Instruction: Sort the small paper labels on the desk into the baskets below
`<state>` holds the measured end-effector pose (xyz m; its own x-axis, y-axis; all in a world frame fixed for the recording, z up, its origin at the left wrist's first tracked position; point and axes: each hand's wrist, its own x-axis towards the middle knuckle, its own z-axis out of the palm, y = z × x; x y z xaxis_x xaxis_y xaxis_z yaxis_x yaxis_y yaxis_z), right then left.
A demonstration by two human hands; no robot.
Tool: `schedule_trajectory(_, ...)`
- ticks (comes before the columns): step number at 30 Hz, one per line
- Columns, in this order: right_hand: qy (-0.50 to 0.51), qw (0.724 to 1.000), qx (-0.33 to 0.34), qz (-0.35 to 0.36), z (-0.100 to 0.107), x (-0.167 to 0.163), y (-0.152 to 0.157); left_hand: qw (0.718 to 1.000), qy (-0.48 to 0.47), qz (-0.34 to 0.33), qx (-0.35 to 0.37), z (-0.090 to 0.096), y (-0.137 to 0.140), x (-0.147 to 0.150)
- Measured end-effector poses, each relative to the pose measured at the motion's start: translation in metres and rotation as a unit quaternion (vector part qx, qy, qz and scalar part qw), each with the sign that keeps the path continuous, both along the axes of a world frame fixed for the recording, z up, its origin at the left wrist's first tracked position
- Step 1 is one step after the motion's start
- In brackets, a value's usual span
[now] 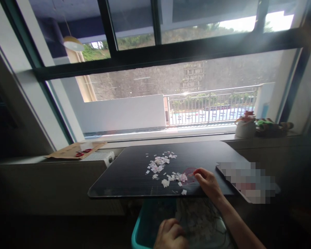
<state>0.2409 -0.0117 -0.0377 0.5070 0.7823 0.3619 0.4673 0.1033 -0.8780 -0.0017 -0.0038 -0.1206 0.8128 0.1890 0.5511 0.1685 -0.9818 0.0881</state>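
On the dark tabletop (126,173) lie many small white paper scraps (157,164), some with pink marks, in two loose heaps. My right hand (208,181) is at the table's near right part, thumb and fingers pinched on the edge of a thin, see-through pinkish-red piece (189,175) with a rounded outline. This piece touches the nearer heap; its exact kind is unclear. My left hand (171,234) is below the table's front edge, over a teal plastic basin (136,230). Its fingers are curled, and whatever is in them is hidden. Inside the basin, pale scraps show dimly.
A blurred-out flat item (251,183) overlaps the table's right side. Red-handled scissors (84,152) rest on brown paper (64,151) at the left sill, beside a white radiator (100,156). A white pot (245,128) stands on the right sill, below a large window.
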Motion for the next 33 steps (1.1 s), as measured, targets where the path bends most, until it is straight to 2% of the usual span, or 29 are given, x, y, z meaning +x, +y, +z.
schedule_trajectory(5,0.007,0.999,-0.005,0.037,0.007,-0.002,-0.005,0.999,-0.002,-0.006,-0.038,0.031,-0.005,0.003)
schedule_trajectory(7,0.011,0.999,-0.005,0.031,0.009,-0.003,-0.006,0.998,-0.007,0.016,-0.063,0.051,-0.008,0.003)
schedule_trajectory(9,0.015,0.999,-0.003,0.033,0.008,-0.001,-0.007,0.993,-0.036,0.075,-0.086,0.074,-0.003,0.0)
schedule_trajectory(12,0.009,0.999,-0.009,0.036,0.007,0.003,-0.01,0.97,-0.157,0.167,-0.084,0.107,0.032,-0.008)
schedule_trajectory(15,0.015,0.999,-0.014,0.025,0.007,0.009,-0.014,0.937,-0.199,0.272,-0.091,0.127,0.093,-0.019)
schedule_trajectory(18,0.029,0.999,-0.014,0.031,0.009,0.012,-0.017,0.893,-0.131,0.416,-0.112,0.128,0.15,-0.029)
schedule_trajectory(21,0.016,0.999,-0.023,0.023,0.011,0.014,-0.021,0.85,-0.009,0.512,-0.124,0.114,0.179,-0.037)
schedule_trajectory(22,0.012,0.999,-0.027,0.013,0.011,0.014,-0.022,0.845,0.016,0.522,-0.114,0.108,0.183,-0.039)
schedule_trajectory(26,0.0,0.999,-0.034,-0.009,0.011,0.017,-0.029,0.856,0.044,0.513,-0.044,0.09,0.183,-0.04)
schedule_trajectory(29,-0.034,0.998,-0.051,-0.006,0.01,0.019,-0.038,0.858,0.05,0.51,-0.036,0.088,0.181,-0.038)
schedule_trajectory(33,-0.07,0.994,-0.056,-0.063,0.012,0.017,-0.048,0.857,0.048,0.512,-0.034,0.09,0.18,-0.036)
